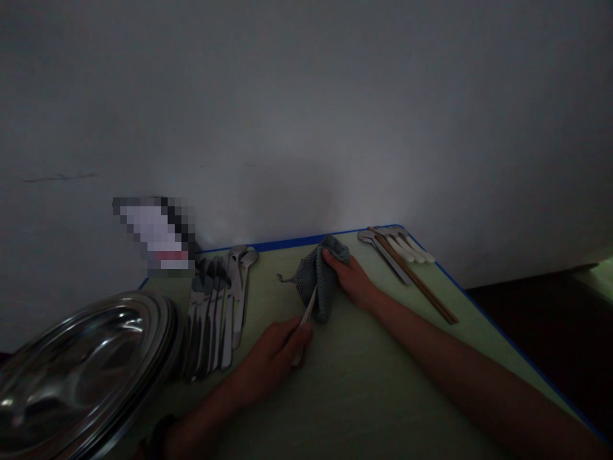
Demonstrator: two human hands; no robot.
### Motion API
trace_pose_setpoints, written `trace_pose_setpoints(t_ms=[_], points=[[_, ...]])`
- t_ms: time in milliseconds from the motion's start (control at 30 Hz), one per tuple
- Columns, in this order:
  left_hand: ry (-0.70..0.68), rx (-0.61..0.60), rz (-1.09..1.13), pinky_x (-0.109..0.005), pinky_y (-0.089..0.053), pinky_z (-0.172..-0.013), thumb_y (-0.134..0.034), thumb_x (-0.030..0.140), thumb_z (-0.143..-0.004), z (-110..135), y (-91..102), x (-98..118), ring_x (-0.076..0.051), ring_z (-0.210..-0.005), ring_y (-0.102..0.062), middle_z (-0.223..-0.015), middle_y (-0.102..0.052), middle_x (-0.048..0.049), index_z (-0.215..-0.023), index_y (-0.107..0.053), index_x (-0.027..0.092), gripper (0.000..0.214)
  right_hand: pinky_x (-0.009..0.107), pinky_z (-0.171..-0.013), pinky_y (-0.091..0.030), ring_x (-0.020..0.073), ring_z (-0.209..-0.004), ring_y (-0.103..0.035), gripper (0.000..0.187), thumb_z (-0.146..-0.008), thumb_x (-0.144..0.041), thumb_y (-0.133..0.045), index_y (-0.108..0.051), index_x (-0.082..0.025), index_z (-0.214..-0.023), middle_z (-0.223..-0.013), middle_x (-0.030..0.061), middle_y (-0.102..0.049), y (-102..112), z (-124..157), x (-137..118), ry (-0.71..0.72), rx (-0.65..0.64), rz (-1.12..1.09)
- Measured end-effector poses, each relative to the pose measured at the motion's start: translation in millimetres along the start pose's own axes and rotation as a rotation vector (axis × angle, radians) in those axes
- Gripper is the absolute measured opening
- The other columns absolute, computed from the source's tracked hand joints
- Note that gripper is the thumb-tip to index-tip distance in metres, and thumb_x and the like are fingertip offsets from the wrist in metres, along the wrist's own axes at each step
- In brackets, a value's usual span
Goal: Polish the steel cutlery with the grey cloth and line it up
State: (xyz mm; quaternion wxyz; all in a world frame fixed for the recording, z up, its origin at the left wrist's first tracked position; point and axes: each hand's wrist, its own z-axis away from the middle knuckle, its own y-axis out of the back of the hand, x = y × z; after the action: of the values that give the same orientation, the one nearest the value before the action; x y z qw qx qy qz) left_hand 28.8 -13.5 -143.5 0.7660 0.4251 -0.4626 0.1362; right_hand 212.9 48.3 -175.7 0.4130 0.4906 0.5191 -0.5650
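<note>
Across the pale table, I watch the left hand grip a utensil running into the cloth pinched by the right hand: wiping, I judge, calling next for steady pressure.

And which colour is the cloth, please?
The cloth is bluish grey, seen best in the head view.

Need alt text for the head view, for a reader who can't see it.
A left hand grips a slim utensil whose far end is hidden in a grey cloth held by the right hand, above a pale green table. Stacked metal trays and a cutlery row sit left; chopsticks and white-handled utensils lie right.
</note>
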Motion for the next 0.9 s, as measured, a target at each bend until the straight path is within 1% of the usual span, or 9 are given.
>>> trace_pose_setpoints(t_ms=[233, 500, 733, 900], points=[[-0.022, -0.003, -0.035, -0.022, -0.036, -0.060, -0.029, 0.041, -0.091, 0.7, -1.0, -1.3, -0.013, -0.062, -0.048, -0.061, -0.047, 0.0035, -0.066, -0.045, 0.019, 0.037, 0.032, -0.082, -0.044, 0.0182, -0.085, -0.061, 0.035, -0.070, -0.051, -0.059, -0.066, -0.019, -0.081, -0.084, 0.0017, -0.069, -0.5, 1.0, -2.3, -0.006, -0.014, 0.013], [-0.037, -0.009, -0.045, -0.021, -0.033, -0.055, -0.031, 0.040, -0.091, -0.8, -2.2, -2.0, -0.011, -0.056, -0.045, -0.058, -0.045, 0.0045, -0.064, -0.043, 0.018, 0.037, 0.033, -0.082, -0.043, 0.0181, -0.084, -0.061, 0.035, -0.070, -0.051, -0.059, -0.067, -0.019, -0.083, -0.083, 0.0018, -0.068, -0.5, 1.1, -2.7, 0.003, -0.017, 0.049], [-0.064, -0.008, -0.059, -0.021, -0.032, -0.053, -0.031, 0.039, -0.092, -1.3, -2.8, -6.1, -0.011, -0.054, -0.044, -0.056, -0.044, 0.0051, -0.063, -0.043, 0.018, 0.037, 0.032, -0.081, -0.044, 0.0186, -0.086, -0.061, 0.034, -0.070, -0.050, -0.059, -0.067, -0.020, -0.083, -0.086, 0.0023, -0.069, -0.1, 0.3, -2.1, 0.001, -0.019, 0.062], [-0.067, -0.020, -0.065, -0.021, -0.032, -0.053, -0.030, 0.039, -0.091, -1.6, -2.9, -5.1, -0.011, -0.054, -0.044, -0.056, -0.044, 0.0051, -0.063, -0.043, 0.018, 0.037, 0.034, -0.082, -0.044, 0.0195, -0.087, -0.061, 0.035, -0.070, -0.051, -0.059, -0.066, -0.019, -0.083, -0.089, 0.0036, -0.069, 0.1, 0.4, -1.8, 0.001, -0.038, 0.064]])
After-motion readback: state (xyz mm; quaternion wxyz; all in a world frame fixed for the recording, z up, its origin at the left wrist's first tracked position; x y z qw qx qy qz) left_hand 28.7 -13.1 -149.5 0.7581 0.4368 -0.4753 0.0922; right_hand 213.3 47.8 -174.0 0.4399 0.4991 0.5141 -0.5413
